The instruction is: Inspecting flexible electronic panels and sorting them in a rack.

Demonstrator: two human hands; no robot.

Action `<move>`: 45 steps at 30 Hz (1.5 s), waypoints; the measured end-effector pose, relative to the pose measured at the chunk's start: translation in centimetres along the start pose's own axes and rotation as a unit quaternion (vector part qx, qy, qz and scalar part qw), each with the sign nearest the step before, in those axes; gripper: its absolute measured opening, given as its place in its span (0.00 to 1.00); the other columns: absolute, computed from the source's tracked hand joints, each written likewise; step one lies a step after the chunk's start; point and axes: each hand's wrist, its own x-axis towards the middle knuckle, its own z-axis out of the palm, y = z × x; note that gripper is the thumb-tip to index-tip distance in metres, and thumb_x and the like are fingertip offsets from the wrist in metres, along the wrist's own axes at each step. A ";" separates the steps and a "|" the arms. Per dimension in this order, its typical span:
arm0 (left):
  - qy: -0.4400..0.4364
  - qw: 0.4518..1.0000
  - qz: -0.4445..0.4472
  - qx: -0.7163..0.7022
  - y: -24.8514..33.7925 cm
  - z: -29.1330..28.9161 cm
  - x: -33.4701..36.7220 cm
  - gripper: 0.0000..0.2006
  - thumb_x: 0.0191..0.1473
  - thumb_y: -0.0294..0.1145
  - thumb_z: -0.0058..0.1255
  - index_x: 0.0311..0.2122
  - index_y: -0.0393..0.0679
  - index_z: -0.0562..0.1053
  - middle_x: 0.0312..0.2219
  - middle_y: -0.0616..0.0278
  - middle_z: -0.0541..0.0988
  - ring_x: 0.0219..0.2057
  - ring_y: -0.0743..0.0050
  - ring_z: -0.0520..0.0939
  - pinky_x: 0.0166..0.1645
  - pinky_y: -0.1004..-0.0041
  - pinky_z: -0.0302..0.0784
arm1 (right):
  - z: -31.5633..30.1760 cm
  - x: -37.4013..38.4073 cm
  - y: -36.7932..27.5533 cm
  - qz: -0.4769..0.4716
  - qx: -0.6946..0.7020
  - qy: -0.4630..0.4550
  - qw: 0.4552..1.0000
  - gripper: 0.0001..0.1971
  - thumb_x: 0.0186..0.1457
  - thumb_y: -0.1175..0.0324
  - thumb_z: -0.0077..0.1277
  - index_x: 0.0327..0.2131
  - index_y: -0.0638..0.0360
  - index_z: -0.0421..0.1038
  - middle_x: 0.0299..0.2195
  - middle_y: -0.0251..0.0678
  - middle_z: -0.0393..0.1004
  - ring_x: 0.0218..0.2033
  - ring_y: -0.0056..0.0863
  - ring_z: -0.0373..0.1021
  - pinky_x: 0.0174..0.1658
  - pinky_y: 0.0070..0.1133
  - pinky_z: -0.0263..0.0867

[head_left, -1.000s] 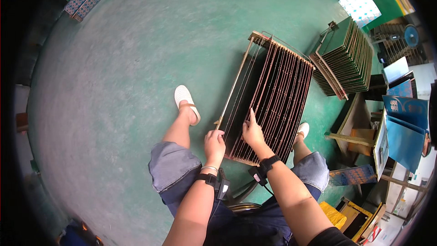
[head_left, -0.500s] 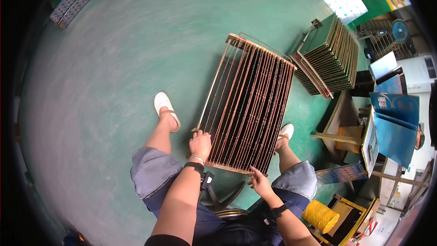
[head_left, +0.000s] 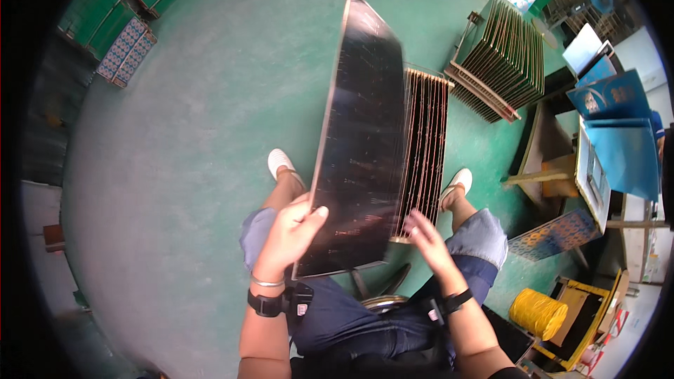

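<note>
A large thin black panel with rows of fine marks stands tilted up in front of me. My left hand grips its left edge near the bottom, thumb on the dark face. Partly hidden behind the panel is a slotted rack on the floor, filled with upright dark sheets with reddish edges. My right hand, somewhat blurred, is beside the near right end of the rack, fingers stretched out and holding nothing.
A second rack of green-faced sheets stands beyond on the right. Nearer right are a table with blue panels, a patterned board and a yellow spool. Patterned boxes sit at the far left.
My left hand has lifted the black panel up from the rack, and it now covers the rack's left part. My right hand has come off the rack's near edge.
</note>
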 end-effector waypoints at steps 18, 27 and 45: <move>-0.022 0.864 0.059 -0.499 1.4 6.1 -8.6 0.26 0.60 0.52 0.31 0.49 0.39 0.66 0.45 0.58 0.73 0.43 0.68 0.75 0.47 0.70 0.72 | -2.7 -10.5 -8.5 -0.210 0.424 -0.044 0.880 0.24 0.57 0.69 0.46 0.57 0.54 0.54 0.52 0.35 0.64 0.50 0.29 0.64 0.53 0.28 0.62; 0.015 0.815 0.005 -0.579 -0.7 11.5 -9.8 0.13 0.60 0.35 0.40 0.48 0.46 0.67 0.46 0.65 0.73 0.48 0.71 0.72 0.54 0.67 0.67 | -3.5 -11.6 -5.8 -0.231 0.334 -0.096 0.909 0.13 0.53 0.73 0.49 0.44 0.62 0.65 0.38 0.33 0.72 0.36 0.24 0.70 0.41 0.22 0.67; 0.304 0.909 0.128 -0.256 -4.3 -4.3 -13.0 0.05 0.54 0.29 0.49 0.35 0.41 0.72 0.31 0.69 0.73 0.35 0.83 0.71 0.43 0.80 0.66 | -15.7 -22.3 -10.9 -0.379 0.279 0.158 0.868 0.22 0.54 0.72 0.47 0.51 0.74 0.59 0.46 0.45 0.69 0.45 0.28 0.68 0.50 0.22 0.63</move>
